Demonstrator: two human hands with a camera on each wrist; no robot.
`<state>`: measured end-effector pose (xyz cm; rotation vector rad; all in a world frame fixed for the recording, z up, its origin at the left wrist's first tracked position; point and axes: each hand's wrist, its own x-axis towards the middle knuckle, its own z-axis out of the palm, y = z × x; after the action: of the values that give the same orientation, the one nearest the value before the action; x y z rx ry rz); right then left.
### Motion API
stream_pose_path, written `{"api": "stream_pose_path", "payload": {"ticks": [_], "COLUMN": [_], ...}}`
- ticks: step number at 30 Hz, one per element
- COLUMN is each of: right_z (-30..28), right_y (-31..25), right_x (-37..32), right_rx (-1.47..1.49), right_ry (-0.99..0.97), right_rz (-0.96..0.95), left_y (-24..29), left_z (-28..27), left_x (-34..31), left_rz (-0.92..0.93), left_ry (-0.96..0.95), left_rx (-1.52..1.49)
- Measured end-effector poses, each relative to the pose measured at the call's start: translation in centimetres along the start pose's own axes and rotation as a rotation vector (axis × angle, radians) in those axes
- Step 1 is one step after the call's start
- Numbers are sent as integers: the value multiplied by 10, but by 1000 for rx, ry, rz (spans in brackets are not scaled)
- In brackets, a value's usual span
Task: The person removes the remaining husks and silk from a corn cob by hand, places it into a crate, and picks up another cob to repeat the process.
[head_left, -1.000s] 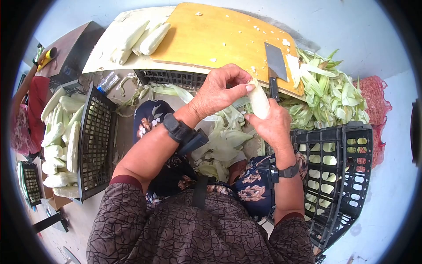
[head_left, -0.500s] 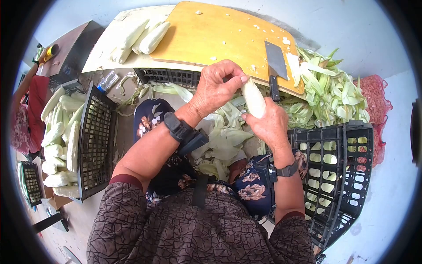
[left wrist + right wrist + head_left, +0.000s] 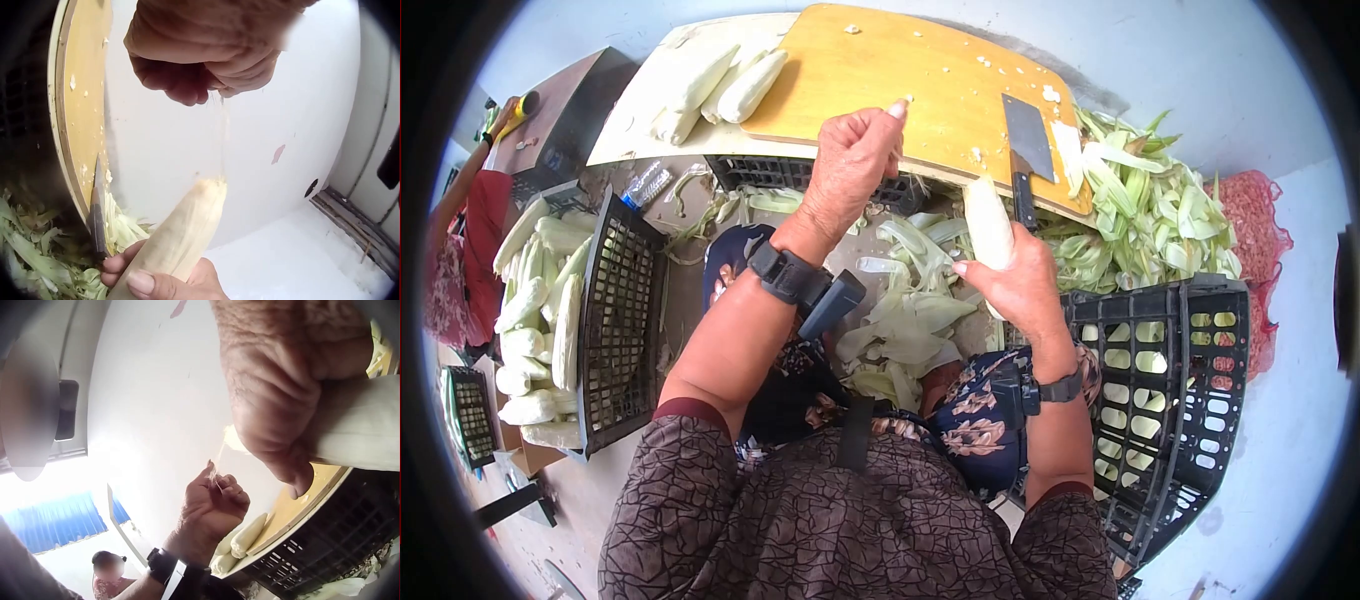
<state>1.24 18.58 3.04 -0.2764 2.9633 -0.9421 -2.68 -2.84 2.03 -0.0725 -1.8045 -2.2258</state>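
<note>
An ear of corn (image 3: pixel 988 222), still wrapped in smooth pale inner husk, stands tilted with its cut tip up. My right hand (image 3: pixel 1025 285) grips its lower part, thumb across the front. Up and to the left of the tip, my left hand (image 3: pixel 855 160) pinches fine strands of corn silk (image 3: pixel 223 137) between thumb and curled fingers. In the left wrist view the strands stretch from those fingers down to the tip. Behind the hands lies a yellow board (image 3: pixel 870 70) with scattered pale bits and a cleaver (image 3: pixel 1028 135) at its right end.
Several ears of corn (image 3: pixel 750 88) lie left of the board. A black crate (image 3: pixel 615 320) full of ears stands at left, another black crate (image 3: pixel 1175 400) at right. Husks (image 3: pixel 1155 205) are heaped right of the board, with more husks (image 3: pixel 910 320) between the knees. Another person (image 3: pixel 485 230) is at far left.
My left hand was at the ear's tip and has pulled away up and left, drawing silk out. My right hand has kept hold of the ear, which stands a little more upright.
</note>
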Motion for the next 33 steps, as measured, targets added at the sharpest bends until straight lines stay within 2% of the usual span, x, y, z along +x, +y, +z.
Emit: {"api": "stream_pose_path", "payload": {"ticks": [2, 6, 8, 9, 11, 18, 22, 30, 33], "right_z": [-1, -2, -4, -4, -5, -1, 0, 3, 4], "right_y": [1, 2, 1, 1, 1, 4, 6, 8, 7], "right_x": [0, 0, 0, 0, 0, 2, 3, 2, 2], "right_rx": [123, 256, 320, 320, 349, 405, 391, 397, 405], "right_ry": [-9, -41, -105, -105, -124, -148, -169, -183, -171], "right_rz": [-4, -24, -30, -31, -51, -39, 3, 13, -6], "left_y": [4, -3, 3, 3, 3, 3, -3, -6, -5], "left_z": [-2, 9, 13, 13, 13, 19, 24, 26, 26], "left_x": [-1, -5, -9, -9, -11, -18, -20, -24, -24], "left_rz": [-147, -59, -49, -49, -51, -106, -52, 125, 49], "left_ry": [-187, -178, -238, -238, -364, -507, -489, -363, -355], "left_rx": [20, -27, -228, -229, -199, -235, -257, -115, -141]}}
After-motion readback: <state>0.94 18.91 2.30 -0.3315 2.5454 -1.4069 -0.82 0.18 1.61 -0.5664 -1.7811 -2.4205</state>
